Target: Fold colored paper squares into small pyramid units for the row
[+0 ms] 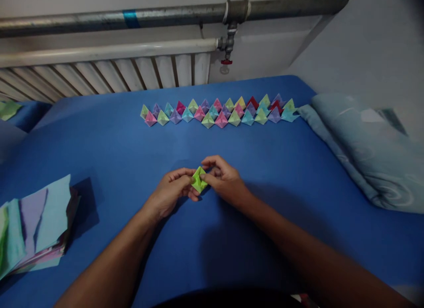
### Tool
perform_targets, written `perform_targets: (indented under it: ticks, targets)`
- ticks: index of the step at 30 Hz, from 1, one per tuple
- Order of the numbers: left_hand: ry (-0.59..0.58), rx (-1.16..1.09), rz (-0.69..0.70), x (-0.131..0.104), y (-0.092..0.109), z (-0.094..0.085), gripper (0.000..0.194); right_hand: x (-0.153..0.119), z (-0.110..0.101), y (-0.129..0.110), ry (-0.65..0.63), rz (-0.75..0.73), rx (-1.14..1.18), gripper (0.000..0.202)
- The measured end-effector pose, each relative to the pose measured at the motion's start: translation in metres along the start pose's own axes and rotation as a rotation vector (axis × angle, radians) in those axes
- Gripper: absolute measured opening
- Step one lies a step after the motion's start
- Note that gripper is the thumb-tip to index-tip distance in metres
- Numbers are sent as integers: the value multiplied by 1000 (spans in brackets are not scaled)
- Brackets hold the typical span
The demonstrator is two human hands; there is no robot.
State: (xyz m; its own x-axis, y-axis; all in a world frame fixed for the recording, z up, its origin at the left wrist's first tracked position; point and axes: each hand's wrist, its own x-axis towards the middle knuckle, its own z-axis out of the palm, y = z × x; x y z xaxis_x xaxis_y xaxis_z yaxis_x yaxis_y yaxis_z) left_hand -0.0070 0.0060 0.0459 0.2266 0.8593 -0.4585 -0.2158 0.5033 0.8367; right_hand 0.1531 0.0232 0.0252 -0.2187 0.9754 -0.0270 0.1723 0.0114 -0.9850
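The left hand [169, 191] clamps the small lime-green folded-paper diamond [199, 186] at centre, seemingly to steady it against the touching right hand [227, 178]. Whether the right grip closes, I cannot tell.

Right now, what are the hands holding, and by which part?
A folded green paper piece: the left hand at its left corner, the right hand with its thumb near the middle.

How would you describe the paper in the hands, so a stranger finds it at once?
On the blue surface, look nearer than the rows of folded papers. There, the left hand holds one diamond-shaped paper, which the right hand touches. Unlike those in the rows, it is vivid lime green and held.
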Motion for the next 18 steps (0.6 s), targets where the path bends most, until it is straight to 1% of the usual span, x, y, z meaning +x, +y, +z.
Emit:
perform_targets:
  ticks: [2, 4, 6, 11, 18]
  targets:
    - [-6, -12, -40, 0, 1, -1, 20, 0, -2, 1, 8, -102, -62, 25]
    - [1, -15, -74, -1, 3, -2, 18, -1, -4, 2, 6, -209, -104, 22]
    - [12, -20, -92, -1, 3, -1, 17, 0, -5, 3, -7, -275, -125, 18]
    - [32, -37, -89, -1, 4, 1, 15, 1, -6, 2, -9, -282, -152, 15]
    - [-15, -18, -76, -1, 2, -3, 18, 0, -6, 2, -22, -283, -183, 16]
